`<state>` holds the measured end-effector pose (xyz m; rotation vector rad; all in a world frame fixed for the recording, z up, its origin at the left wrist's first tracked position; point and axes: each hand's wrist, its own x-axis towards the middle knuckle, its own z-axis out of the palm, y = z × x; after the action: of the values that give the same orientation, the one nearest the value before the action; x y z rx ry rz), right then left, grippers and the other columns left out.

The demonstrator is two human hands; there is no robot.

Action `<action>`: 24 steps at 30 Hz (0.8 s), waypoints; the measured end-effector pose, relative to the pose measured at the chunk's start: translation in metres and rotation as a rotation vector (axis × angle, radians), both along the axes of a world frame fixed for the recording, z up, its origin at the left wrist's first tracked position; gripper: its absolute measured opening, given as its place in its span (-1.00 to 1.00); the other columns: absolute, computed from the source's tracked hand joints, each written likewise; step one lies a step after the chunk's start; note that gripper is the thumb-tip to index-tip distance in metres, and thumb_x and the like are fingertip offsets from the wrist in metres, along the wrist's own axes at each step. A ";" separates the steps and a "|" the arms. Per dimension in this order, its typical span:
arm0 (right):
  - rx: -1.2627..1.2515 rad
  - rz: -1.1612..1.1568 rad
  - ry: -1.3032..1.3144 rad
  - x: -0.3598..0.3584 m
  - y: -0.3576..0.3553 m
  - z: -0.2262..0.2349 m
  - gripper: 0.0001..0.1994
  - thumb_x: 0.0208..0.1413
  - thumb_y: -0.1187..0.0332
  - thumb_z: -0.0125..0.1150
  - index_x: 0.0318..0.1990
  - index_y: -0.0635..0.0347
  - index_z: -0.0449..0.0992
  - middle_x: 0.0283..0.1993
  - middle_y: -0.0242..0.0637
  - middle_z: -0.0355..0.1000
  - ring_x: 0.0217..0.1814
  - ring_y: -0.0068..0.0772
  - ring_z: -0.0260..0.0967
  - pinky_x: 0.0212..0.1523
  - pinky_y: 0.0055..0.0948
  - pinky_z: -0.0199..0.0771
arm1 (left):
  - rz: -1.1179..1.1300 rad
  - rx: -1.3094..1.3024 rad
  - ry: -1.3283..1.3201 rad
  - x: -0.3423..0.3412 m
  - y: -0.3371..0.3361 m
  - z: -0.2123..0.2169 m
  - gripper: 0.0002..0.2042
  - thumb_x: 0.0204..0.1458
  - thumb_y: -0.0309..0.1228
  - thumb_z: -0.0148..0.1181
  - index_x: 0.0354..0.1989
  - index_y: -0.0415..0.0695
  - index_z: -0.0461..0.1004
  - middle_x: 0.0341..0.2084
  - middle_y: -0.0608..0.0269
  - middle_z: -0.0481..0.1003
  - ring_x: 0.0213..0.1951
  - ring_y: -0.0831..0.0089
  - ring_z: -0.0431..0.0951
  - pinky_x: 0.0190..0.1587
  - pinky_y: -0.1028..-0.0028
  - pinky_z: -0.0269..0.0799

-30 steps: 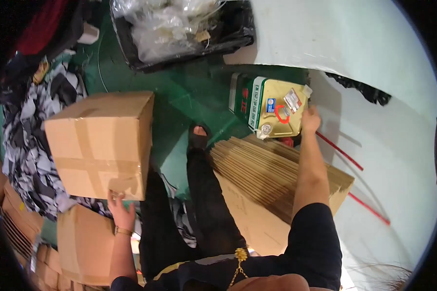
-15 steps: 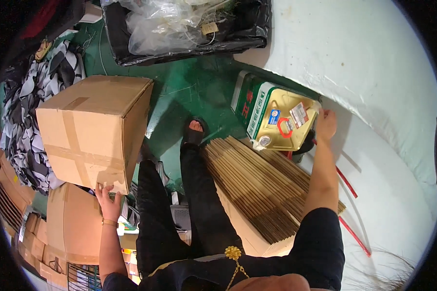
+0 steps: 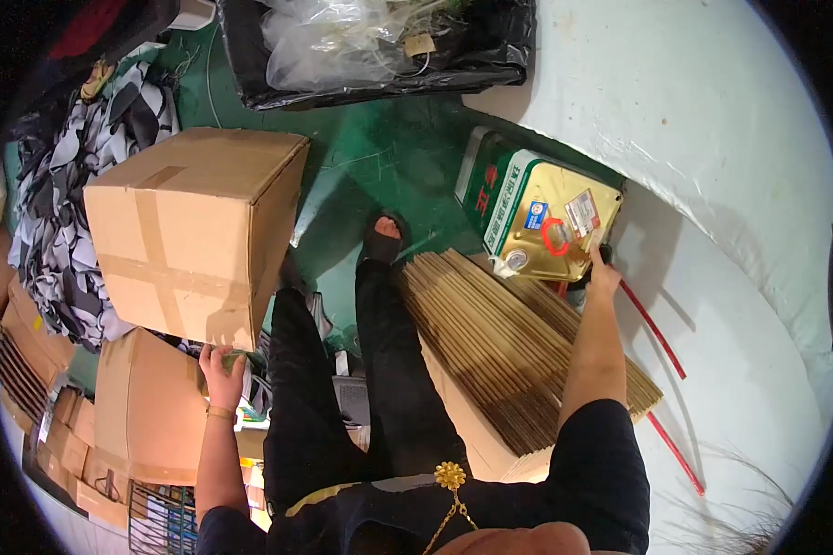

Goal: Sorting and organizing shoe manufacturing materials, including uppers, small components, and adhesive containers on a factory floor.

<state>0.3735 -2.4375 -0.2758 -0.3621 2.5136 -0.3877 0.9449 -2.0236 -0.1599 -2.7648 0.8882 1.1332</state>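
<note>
My left hand (image 3: 222, 375) is at the near bottom edge of a taped brown cardboard box (image 3: 190, 250), its fingers apart and touching or almost touching the cardboard. My right hand (image 3: 603, 270) reaches to the near right corner of a square tin can (image 3: 539, 245) with a gold top, green and white sides and a red ring handle. A finger stretches over the edge of its top, and nothing shows in the hand. Whether the fingertips press on the metal I cannot tell.
Folded cardboard sheets (image 3: 518, 361) lie stacked between my legs and the tin. A black-lined bin (image 3: 379, 97) holds clear plastic at the far side. Grey and black fabric scraps (image 3: 79, 213) heap at left, above another carton (image 3: 148, 407). A white-wrapped bulk (image 3: 713, 139) stands at right beside red rods (image 3: 652, 328).
My right hand has come nearer along the tin's right edge, from the far corner to the near one. My left hand stays by the box. The whole view has shifted slightly.
</note>
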 end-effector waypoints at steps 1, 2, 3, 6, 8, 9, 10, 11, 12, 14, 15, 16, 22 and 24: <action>0.048 0.371 0.239 -0.006 0.010 0.002 -0.65 -0.26 0.27 0.37 -0.37 0.26 0.38 -0.54 -0.39 0.32 -0.55 -0.53 0.21 -0.51 -0.48 0.26 | 0.047 0.026 0.038 0.003 0.008 0.002 -0.68 -0.16 -0.41 0.21 -0.19 -0.15 0.34 0.03 -0.09 0.08 0.11 0.04 0.09 0.10 0.28 0.10; 0.090 0.747 0.481 -0.012 0.014 0.004 -0.62 -0.27 0.28 0.37 -0.31 0.27 0.38 -0.50 -0.35 0.35 -0.49 -0.53 0.26 -0.42 -0.48 0.32 | 0.097 0.048 0.079 0.001 0.014 0.001 -0.68 -0.16 -0.41 0.21 -0.19 -0.15 0.34 0.02 -0.08 0.10 0.11 0.05 0.08 0.11 0.28 0.09; -0.127 0.721 0.141 0.006 0.021 0.004 -0.65 -0.25 0.33 0.33 -0.26 0.24 0.40 -0.47 -0.30 0.38 -0.43 -0.50 0.33 -0.36 -0.50 0.34 | 0.152 0.070 0.083 0.000 0.021 0.003 -0.69 -0.15 -0.41 0.20 -0.19 -0.16 0.34 -0.03 -0.06 0.14 0.10 0.09 0.09 0.09 0.31 0.13; -0.156 1.196 -0.137 0.090 0.032 0.013 -0.72 -0.18 0.37 0.26 -0.28 0.23 0.39 -0.41 -0.27 0.39 -0.34 -0.50 0.37 -0.28 -0.51 0.36 | 0.276 0.021 0.074 -0.010 0.044 0.016 -0.72 -0.15 -0.46 0.20 -0.22 -0.16 0.36 -0.07 0.04 0.15 -0.09 0.25 0.31 -0.05 0.40 0.30; -0.151 1.398 0.100 0.088 0.028 0.008 -0.71 -0.22 0.38 0.29 -0.28 0.23 0.40 -0.30 -0.22 0.41 -0.29 -0.46 0.37 -0.24 -0.50 0.36 | 0.276 -0.055 0.112 -0.030 0.039 0.013 -0.73 -0.16 -0.48 0.21 -0.24 -0.16 0.36 -0.08 0.06 0.15 -0.21 0.34 0.41 -0.18 0.46 0.38; -0.136 1.347 0.018 0.094 0.026 0.007 -0.71 -0.23 0.39 0.29 -0.29 0.24 0.40 -0.27 -0.16 0.40 -0.29 -0.36 0.37 -0.25 -0.47 0.36 | 0.413 -0.013 0.192 -0.035 0.041 0.022 -0.74 -0.15 -0.47 0.21 -0.24 -0.16 0.36 -0.10 0.07 0.16 -0.28 0.36 0.43 -0.21 0.45 0.39; 0.009 1.351 0.044 0.093 0.018 0.005 -0.75 -0.20 0.38 0.26 -0.33 0.25 0.39 -0.35 -0.17 0.39 -0.32 -0.35 0.35 -0.28 -0.46 0.35 | 0.412 -0.069 0.225 -0.038 0.057 0.027 -0.74 -0.13 -0.46 0.20 -0.23 -0.16 0.36 -0.13 0.08 0.20 -0.33 0.39 0.44 -0.23 0.46 0.40; 0.055 1.400 -0.015 0.083 0.007 0.003 -0.79 -0.17 0.34 0.23 -0.43 0.27 0.38 -0.48 -0.21 0.37 -0.40 -0.37 0.33 -0.34 -0.44 0.33 | 0.542 -0.009 0.296 -0.047 0.054 0.032 -0.74 -0.13 -0.45 0.20 -0.23 -0.16 0.36 -0.15 0.08 0.23 -0.33 0.37 0.45 -0.23 0.46 0.40; 0.141 1.444 -0.133 0.070 -0.002 -0.001 -0.78 -0.16 0.31 0.21 -0.52 0.29 0.34 -0.61 -0.27 0.31 -0.50 -0.42 0.28 -0.41 -0.44 0.30 | 0.528 0.035 0.275 -0.052 0.072 0.038 -0.74 -0.10 -0.40 0.19 -0.22 -0.16 0.37 -0.16 0.07 0.24 -0.31 0.35 0.46 -0.21 0.46 0.39; 0.287 1.208 -0.308 0.079 -0.003 0.008 -0.74 -0.10 0.26 0.18 -0.58 0.25 0.31 -0.65 -0.39 0.23 -0.57 -0.55 0.20 -0.52 -0.49 0.23 | 0.607 0.097 0.276 -0.062 0.100 0.063 -0.74 -0.09 -0.32 0.17 -0.23 -0.14 0.37 -0.16 0.05 0.23 -0.29 0.33 0.46 -0.19 0.46 0.39; 0.257 1.237 -0.364 0.083 -0.006 0.019 -0.75 -0.05 0.22 0.13 -0.56 0.22 0.36 -0.64 -0.41 0.25 -0.59 -0.58 0.17 -0.55 -0.54 0.19 | 0.634 0.078 0.205 -0.070 0.097 0.079 -0.74 -0.09 -0.36 0.18 -0.25 -0.23 0.39 -0.25 0.15 0.32 -0.32 0.37 0.43 -0.22 0.45 0.38; 0.280 1.253 -0.362 0.089 -0.007 0.023 -0.75 -0.05 0.20 0.11 -0.55 0.19 0.38 -0.64 -0.45 0.24 -0.61 -0.62 0.15 -0.60 -0.58 0.15 | 0.598 0.123 0.180 -0.072 0.111 0.091 -0.74 -0.10 -0.34 0.18 -0.28 -0.23 0.40 -0.29 0.15 0.34 -0.32 0.38 0.43 -0.22 0.45 0.38; 0.350 1.282 -0.320 0.123 0.012 0.022 -0.76 -0.06 0.16 0.11 -0.65 0.00 0.31 -0.74 -0.57 0.10 -0.77 -0.68 -0.03 -0.75 -0.62 -0.07 | 1.030 0.085 0.325 -0.089 0.192 0.101 -0.76 -0.07 -0.30 0.13 -0.30 -0.19 0.40 -0.51 0.27 0.45 -0.45 0.52 0.43 -0.38 0.51 0.36; 0.333 1.208 -0.408 0.127 0.018 0.048 -0.79 -0.05 0.21 0.09 -0.63 0.00 0.31 -0.74 -0.56 0.10 -0.79 -0.69 -0.02 -0.79 -0.64 -0.08 | 1.133 0.134 0.304 -0.089 0.200 0.104 -0.76 -0.05 -0.26 0.10 -0.33 -0.19 0.40 -0.57 0.28 0.46 -0.54 0.54 0.44 -0.47 0.54 0.35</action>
<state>0.5009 -2.4195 -0.2276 -1.3585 1.5334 0.3951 0.8558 -1.8233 -0.0556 -2.9527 -0.9116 1.6022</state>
